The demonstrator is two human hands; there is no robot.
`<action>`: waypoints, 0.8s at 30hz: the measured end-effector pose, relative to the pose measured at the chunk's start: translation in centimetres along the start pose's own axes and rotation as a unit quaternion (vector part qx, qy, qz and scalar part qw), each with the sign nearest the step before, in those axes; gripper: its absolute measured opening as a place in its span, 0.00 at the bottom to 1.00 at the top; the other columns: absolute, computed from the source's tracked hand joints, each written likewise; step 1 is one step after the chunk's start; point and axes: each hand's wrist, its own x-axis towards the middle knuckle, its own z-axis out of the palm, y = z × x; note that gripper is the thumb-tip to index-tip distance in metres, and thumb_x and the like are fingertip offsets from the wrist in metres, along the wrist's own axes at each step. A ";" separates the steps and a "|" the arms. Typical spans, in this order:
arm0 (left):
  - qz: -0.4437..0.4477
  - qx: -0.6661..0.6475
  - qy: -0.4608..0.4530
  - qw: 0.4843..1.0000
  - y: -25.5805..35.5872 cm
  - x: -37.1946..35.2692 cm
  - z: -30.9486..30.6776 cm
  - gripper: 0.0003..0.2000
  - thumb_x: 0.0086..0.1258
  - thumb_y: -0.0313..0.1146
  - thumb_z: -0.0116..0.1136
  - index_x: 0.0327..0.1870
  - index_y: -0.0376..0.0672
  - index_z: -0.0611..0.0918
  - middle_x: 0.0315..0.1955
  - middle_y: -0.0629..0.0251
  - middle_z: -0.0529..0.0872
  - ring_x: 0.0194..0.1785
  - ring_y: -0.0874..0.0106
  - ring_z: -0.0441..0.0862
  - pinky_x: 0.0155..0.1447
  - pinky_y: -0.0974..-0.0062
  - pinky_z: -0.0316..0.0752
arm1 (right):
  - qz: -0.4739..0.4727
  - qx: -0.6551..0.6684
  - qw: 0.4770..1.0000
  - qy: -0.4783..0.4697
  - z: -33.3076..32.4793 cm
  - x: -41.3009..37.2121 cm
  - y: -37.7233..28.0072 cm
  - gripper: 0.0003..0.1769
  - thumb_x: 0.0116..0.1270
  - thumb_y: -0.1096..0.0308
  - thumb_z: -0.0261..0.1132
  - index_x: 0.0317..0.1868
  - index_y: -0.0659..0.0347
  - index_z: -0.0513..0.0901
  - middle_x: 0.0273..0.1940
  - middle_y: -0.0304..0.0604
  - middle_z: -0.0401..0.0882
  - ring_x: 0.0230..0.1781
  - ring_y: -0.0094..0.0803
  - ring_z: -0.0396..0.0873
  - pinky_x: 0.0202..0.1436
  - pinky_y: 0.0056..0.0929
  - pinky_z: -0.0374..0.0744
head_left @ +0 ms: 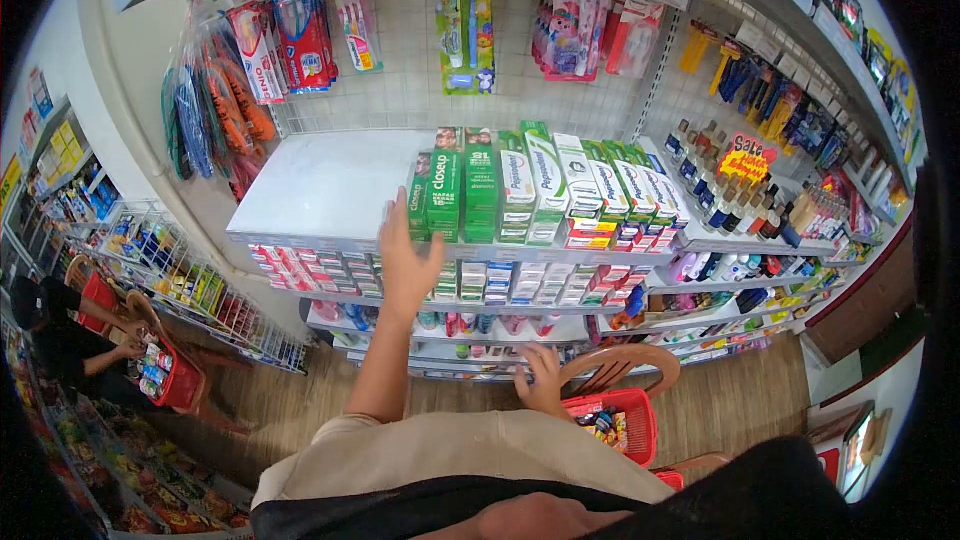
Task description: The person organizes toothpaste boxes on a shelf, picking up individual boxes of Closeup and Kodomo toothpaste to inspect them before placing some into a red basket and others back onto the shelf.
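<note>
My left hand (405, 258) is raised in front of the top shelf (320, 190), fingers spread and empty, just below a stack of green Closeup toothpaste boxes (447, 195). Rows of white and green Pepsodent boxes (570, 185) fill the shelf to the right of them. Lower down, my right hand (543, 377) hangs with loose fingers over the rim of a red shopping basket (625, 420) that rests on a wooden chair (625, 360). The basket holds several small packs. The shelf's left half is bare white board.
Toothbrush packs (300, 35) hang on the wire grid above. Lower shelves carry more toothpaste boxes (500, 280). Bottles (740, 190) line the right-hand shelves. At the left another person (70, 340) crouches by a red basket (170, 375) near a wire rack.
</note>
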 end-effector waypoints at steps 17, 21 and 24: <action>0.019 -0.043 -0.056 0.997 -1.5 1.3 -1.9 0.26 0.58 0.26 0.65 0.61 0.36 0.80 0.48 0.46 0.87 0.50 0.58 0.87 0.55 0.66 0.79 | 0.358 -0.068 0.923 -0.123 0.0 -21.8 9.6 0.22 0.60 0.66 0.65 0.56 0.58 0.80 0.52 0.58 0.79 0.51 0.58 0.79 0.54 0.49 0.80; 0.010 -0.041 -0.076 0.996 -1.3 1.5 -2.3 0.27 0.57 0.27 0.67 0.62 0.36 0.80 0.49 0.46 0.87 0.51 0.58 0.87 0.56 0.66 0.79 | 0.404 -0.112 0.895 -0.152 -0.3 -27.2 9.8 0.20 0.58 0.64 0.66 0.52 0.58 0.83 0.50 0.62 0.81 0.51 0.59 0.80 0.54 0.52 0.80; -0.022 -0.029 -0.088 0.995 -1.1 1.6 -2.3 0.27 0.57 0.28 0.67 0.62 0.36 0.80 0.49 0.45 0.87 0.53 0.58 0.87 0.57 0.66 0.79 | 0.465 -0.095 0.872 -0.119 -0.6 -30.3 8.9 0.16 0.54 0.62 0.68 0.42 0.62 0.86 0.47 0.62 0.83 0.48 0.61 0.81 0.55 0.54 0.79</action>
